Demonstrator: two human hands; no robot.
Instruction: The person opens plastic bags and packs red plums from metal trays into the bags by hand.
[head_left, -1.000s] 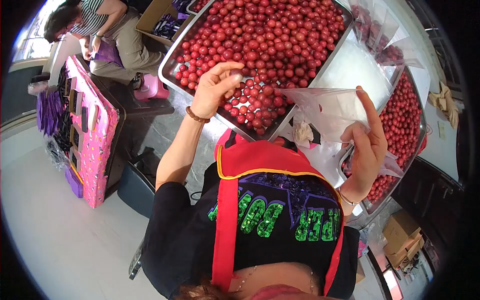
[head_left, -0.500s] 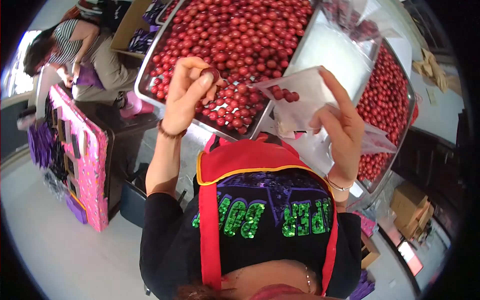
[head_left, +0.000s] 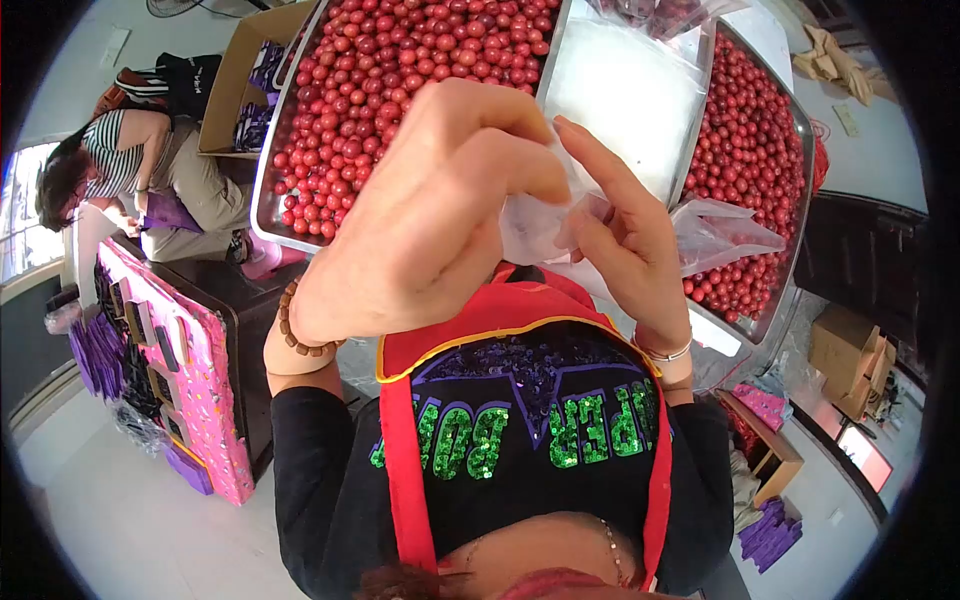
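Observation:
My left hand (head_left: 430, 210), with a brown bead bracelet, is raised large in front of the tray of red fruit (head_left: 264, 190). Its fingers are curled together beside the mouth of a clear plastic bag (head_left: 528, 228), and what they hold, if anything, is hidden. The bag hangs from my right hand (head_left: 625, 235), whose thumb and fingers pinch its edge. Round red fruits (head_left: 440, 45) fill much of the tray. My left hand covers part of the bag and the tray's near side, so the bag's contents cannot be made out.
Another tray of red fruit (head_left: 745, 160) stands at the right, with a clear bag (head_left: 722, 235) over its near edge. Between the trays lies a white surface (head_left: 625, 95). At the left are a seated person (head_left: 180, 185), an open carton (head_left: 225, 100) and a pink patterned board (head_left: 205, 400).
My left hand has moved right and up towards the camera, to the bag's mouth; the red fruit at its fingertips no longer shows. My right hand and the bag appear further left and lower.

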